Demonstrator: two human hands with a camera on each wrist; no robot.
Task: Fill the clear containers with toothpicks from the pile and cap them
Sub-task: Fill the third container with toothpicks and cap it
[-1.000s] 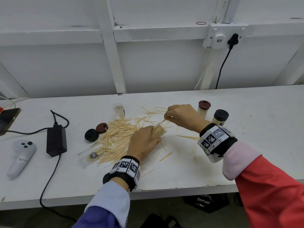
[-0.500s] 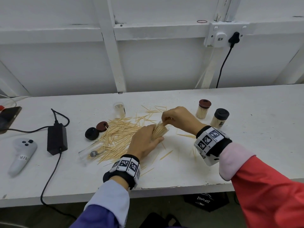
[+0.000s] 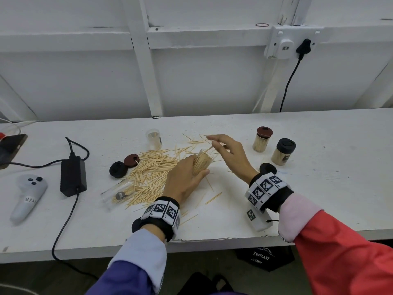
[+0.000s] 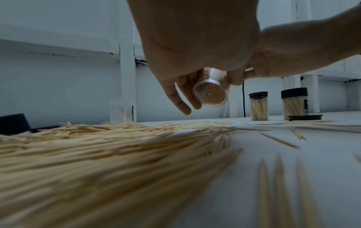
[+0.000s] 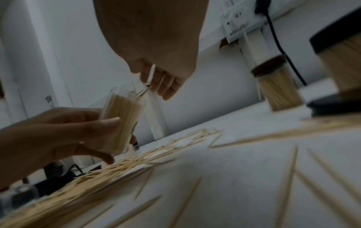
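Observation:
My left hand (image 3: 191, 170) grips a clear container (image 3: 202, 161) packed with toothpicks, tilted with its mouth toward the right hand; its base shows in the left wrist view (image 4: 212, 94). My right hand (image 3: 213, 142) hovers at the mouth and pinches a toothpick (image 5: 143, 92) that sticks out of it, the other fingers spread. The toothpick pile (image 3: 153, 171) lies left of the hands. An almost empty container (image 3: 153, 139) stands behind it and another (image 3: 116, 191) lies on its side. Two filled, capped containers (image 3: 262, 139) (image 3: 284, 152) stand at the right.
Loose caps: black (image 3: 118, 169) and brown (image 3: 131, 160) left of the pile, black (image 3: 267, 168) by my right wrist. A power adapter (image 3: 73, 175) with cable, a controller (image 3: 28, 194) and a phone (image 3: 10, 149) lie at the left. Stray toothpicks reach toward the table's front edge (image 3: 212, 241).
My right hand's curled fingers at the container mouth have spread out and the hand has lifted slightly. The left hand keeps holding the container in about the same spot.

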